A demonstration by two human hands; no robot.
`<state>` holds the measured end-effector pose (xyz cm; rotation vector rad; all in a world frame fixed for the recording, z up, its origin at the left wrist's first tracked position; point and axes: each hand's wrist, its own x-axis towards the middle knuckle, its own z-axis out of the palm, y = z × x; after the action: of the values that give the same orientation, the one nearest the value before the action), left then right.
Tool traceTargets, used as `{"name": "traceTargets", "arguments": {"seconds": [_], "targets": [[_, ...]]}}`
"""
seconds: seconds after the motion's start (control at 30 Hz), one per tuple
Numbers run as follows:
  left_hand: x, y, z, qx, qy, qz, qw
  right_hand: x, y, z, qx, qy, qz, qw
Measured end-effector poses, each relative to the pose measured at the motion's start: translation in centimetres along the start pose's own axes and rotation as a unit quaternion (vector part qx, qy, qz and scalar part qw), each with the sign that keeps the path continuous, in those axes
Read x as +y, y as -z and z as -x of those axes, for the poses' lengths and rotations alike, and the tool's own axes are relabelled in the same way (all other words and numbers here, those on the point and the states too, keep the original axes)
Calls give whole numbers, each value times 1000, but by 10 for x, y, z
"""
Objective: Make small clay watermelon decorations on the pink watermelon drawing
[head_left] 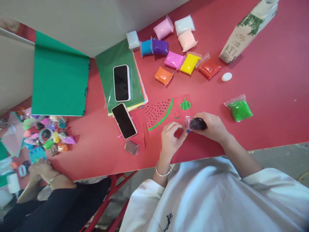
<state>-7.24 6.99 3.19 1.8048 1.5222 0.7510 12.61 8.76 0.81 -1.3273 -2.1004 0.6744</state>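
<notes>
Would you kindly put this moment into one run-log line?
right hand: holding black packet | left hand: touching packet's clear end | beyond hands: watermelon drawing | right of hands: green packet on red table

You are handling a black packet (198, 123) whose clear plastic film is looking glossy and creased. Your bracelet (162, 175) is showing smooth, polished metal; your shirt (205, 196) is hanging in matt cloth. The tabletop (265, 71) is presenting a smooth, low sheen; the upper phone's screen (121, 83) is appearing glossy.
</notes>
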Motion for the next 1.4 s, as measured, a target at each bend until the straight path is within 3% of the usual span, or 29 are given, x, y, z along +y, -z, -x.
{"name": "traceTargets", "arguments": {"seconds": [0.1, 0.4, 0.63, 1.0, 1.23, 1.4], "targets": [[5, 0, 5, -20, 11, 8, 1000, -2, -1, 2, 5, -16, -12, 1000], [7, 3, 10, 13, 2, 21, 1000, -13, 6, 3, -14, -19, -79, 997], [8, 4, 15, 25, -19, 35, 999, -21, 12, 5, -66, -53, -148, 985], [6, 4, 18, -18, -30, 21, 999, -30, 9, 8, -51, -93, -216, 971], [4, 2, 21, 2, -67, 8, 998, -32, 8, 5, -89, -118, -274, 950], [4, 6, 18, -14, -66, 30, 997, -34, 9, 2, -65, -153, -304, 938]]}}
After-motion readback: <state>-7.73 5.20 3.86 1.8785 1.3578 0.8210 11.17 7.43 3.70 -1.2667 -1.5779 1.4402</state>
